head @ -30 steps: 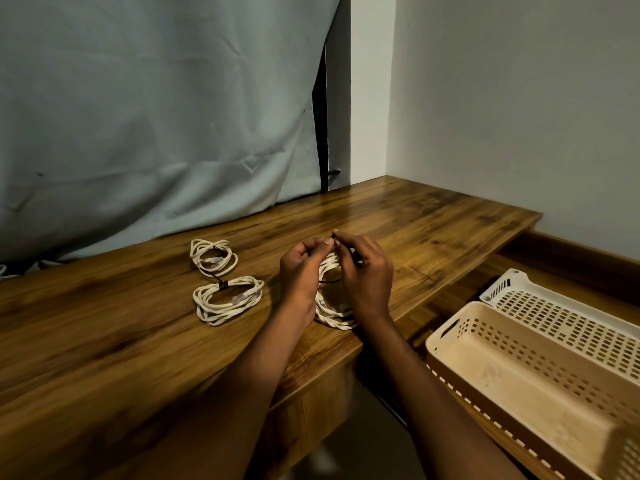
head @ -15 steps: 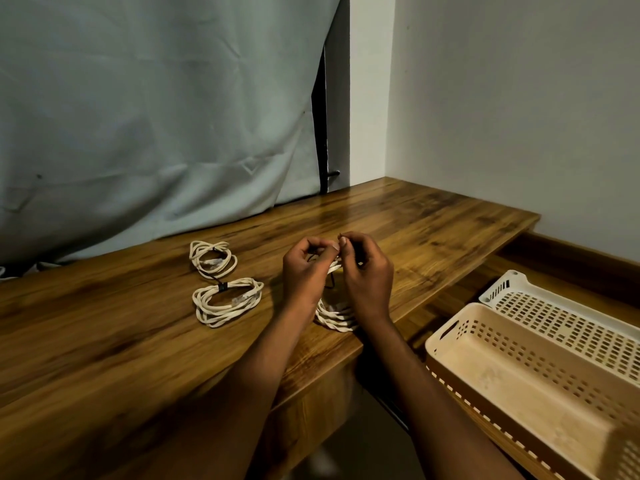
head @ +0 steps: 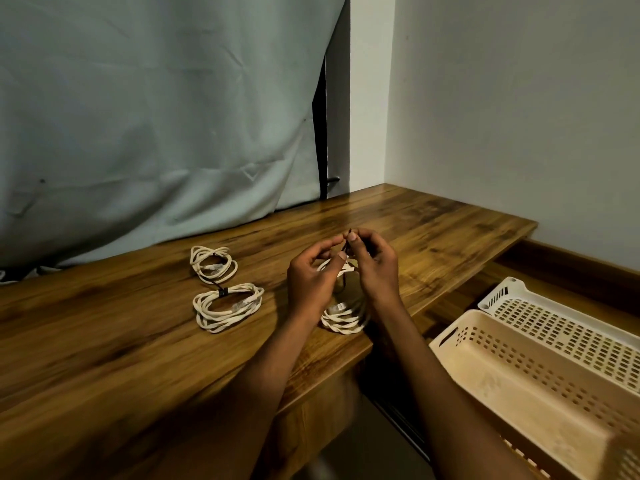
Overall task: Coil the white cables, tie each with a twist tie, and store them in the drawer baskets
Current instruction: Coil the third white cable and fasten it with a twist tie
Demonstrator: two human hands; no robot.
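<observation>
- At centre frame, the left hand (head: 313, 282) and right hand (head: 375, 268) pinch a dark twist tie (head: 349, 237) above the third coil (head: 343, 315), which looks not yet tied.
- Left of centre on the surface (head: 104, 341), two coils (head: 227, 304) lie tied.
- At lower right, the beige basket (head: 519, 368) and white basket (head: 554, 317) hold no cables; nothing blocks the way.

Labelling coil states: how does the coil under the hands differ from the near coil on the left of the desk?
The coil under the hands is partly lifted, its twist tie pinched by the left hand and the right hand; the near left coil lies flat, untouched. The left coil's black tie is wrapped tight; the held one's ends stick up loose. Both are white cable on the desk.
</observation>
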